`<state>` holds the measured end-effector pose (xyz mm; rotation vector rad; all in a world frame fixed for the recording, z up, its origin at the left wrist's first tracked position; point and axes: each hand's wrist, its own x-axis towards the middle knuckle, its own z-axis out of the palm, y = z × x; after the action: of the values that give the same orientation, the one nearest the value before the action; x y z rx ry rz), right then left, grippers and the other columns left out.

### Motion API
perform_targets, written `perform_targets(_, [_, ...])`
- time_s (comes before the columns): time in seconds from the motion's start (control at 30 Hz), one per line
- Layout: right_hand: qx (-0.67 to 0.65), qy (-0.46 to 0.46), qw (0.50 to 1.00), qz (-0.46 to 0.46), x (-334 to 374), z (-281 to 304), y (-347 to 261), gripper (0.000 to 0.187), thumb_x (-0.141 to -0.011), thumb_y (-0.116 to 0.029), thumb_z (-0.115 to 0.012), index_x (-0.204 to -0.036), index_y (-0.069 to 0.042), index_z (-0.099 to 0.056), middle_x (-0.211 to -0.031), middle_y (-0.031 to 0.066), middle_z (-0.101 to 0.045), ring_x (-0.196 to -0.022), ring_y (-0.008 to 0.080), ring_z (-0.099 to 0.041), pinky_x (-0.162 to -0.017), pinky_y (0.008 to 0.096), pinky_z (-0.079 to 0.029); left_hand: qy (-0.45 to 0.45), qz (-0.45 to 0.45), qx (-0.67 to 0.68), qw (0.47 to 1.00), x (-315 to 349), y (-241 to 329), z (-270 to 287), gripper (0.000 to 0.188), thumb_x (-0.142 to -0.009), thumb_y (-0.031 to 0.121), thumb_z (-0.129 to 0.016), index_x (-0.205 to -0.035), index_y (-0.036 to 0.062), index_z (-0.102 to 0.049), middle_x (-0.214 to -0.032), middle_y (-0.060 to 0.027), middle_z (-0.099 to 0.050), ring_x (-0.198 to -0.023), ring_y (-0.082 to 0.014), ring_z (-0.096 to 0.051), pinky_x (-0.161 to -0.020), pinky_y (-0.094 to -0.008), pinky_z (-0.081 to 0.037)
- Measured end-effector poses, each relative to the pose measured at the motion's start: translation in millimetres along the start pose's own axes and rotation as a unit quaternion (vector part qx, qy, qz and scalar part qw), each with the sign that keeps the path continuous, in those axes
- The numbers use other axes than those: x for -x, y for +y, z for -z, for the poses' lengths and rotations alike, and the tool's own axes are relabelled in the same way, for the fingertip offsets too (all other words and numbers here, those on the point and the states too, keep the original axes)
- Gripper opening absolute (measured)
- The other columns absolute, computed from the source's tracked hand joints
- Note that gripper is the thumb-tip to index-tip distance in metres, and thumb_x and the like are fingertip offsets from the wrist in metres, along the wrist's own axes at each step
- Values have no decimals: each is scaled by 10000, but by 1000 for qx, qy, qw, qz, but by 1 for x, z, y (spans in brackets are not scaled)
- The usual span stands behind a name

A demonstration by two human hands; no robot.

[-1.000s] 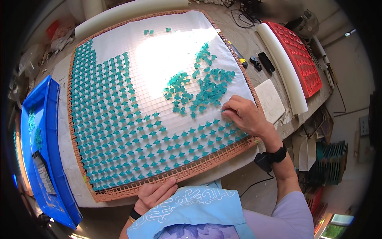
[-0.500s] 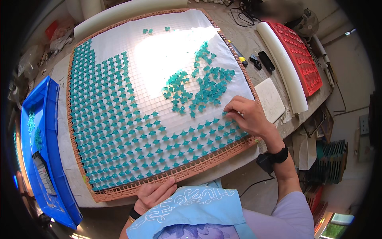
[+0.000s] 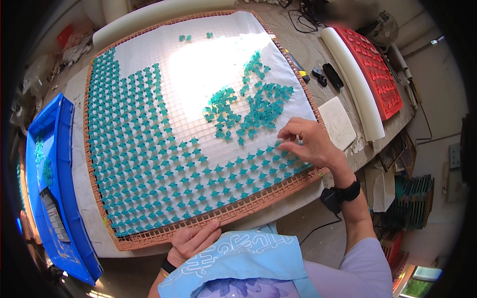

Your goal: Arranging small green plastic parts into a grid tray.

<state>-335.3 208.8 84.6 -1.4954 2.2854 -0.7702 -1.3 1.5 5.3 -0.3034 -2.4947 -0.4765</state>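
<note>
Teal pieces (image 3: 268,114), small and shiny, cover much of a white sheet (image 3: 293,111) on a brown lattice-edged frame (image 3: 164,235): neat rows along the left and near sides, a loose pile right of centre. The frame lies on a pale worktable (image 3: 80,164) in a cluttered workshop, with bright glare on the sheet's far half. A blue tray (image 3: 64,129) stands left; a red tray (image 3: 371,94) lies right beyond a white roll (image 3: 352,82). The right hand (image 3: 313,145), palm down, reaches from lower right over the near rows, thumb and forefinger slightly apart beside a piece. The left hand (image 3: 191,243) rests on the near rim, fingers together; whether they grip cannot be told.
</note>
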Motion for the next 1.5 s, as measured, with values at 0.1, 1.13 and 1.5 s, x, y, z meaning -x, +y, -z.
perform_targets(0.1, [-32,26,996,-76,-12,-1,-10,172,-830,-69,-786,-962,0,-702,-903,135,-660,-836,293,-683,-742,382,-538,-2,-2,-5,1000,-2,0,2,199,-759,147,-697,-921,148,-811,-1110,0,-788,-727,-66,-638,-556,-225,-404])
perform_targets(1.13, [32,103,988,-108,0,-7,8,168,-892,-71,-717,-1010,30,-653,-920,182,-673,-860,333,-685,-762,395,-538,-24,1,5,1000,-2,1,5,216,-766,136,-701,-947,131,-819,-1129,-11,-784,-756,-79,-649,-577,-236,-417])
perform_targets(1.5, [3,64,994,-91,6,0,13,112,-851,-24,-694,-956,10,-674,-922,165,-663,-860,353,-672,-785,412,-532,-16,1,6,1000,0,2,2,204,-770,143,-711,-943,123,-818,-1126,-14,-785,-784,-75,-658,-593,-239,-420])
